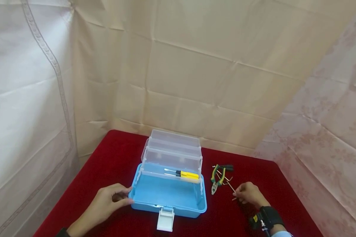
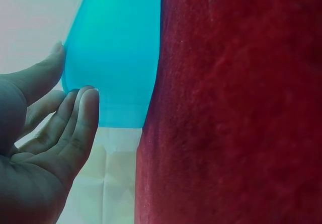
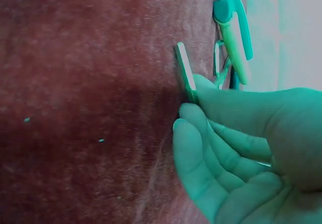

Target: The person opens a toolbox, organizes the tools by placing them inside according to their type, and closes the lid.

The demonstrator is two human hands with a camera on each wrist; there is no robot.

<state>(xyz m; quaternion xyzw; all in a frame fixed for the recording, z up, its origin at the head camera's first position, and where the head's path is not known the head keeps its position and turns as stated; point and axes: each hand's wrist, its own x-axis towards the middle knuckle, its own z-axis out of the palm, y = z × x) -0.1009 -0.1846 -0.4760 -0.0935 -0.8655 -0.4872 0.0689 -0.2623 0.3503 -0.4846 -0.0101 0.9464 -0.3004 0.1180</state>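
The left hand (image 1: 109, 199) is pinching the nine o'clock edge of an open, light-blue plastic toolbox (image 1: 182, 211) between thumb and fingers. The right hand (image 1: 249, 193) is pinching a slim, L-shaped metal hex key (image 3: 185, 65), holding it at the toolbox's three o'clock over a red velvety cloth (image 1: 115, 151). Green-and-yellow pliers (image 1: 215, 187) are lying at the right hand's ten o'clock. Two yellow-handled screwdrivers (image 1: 188, 175) are resting near the toolbox's one o'clock, in its clear plastic tray (image 1: 157, 168). A white plastic latch (image 1: 165, 220) is jutting out at six o'clock.
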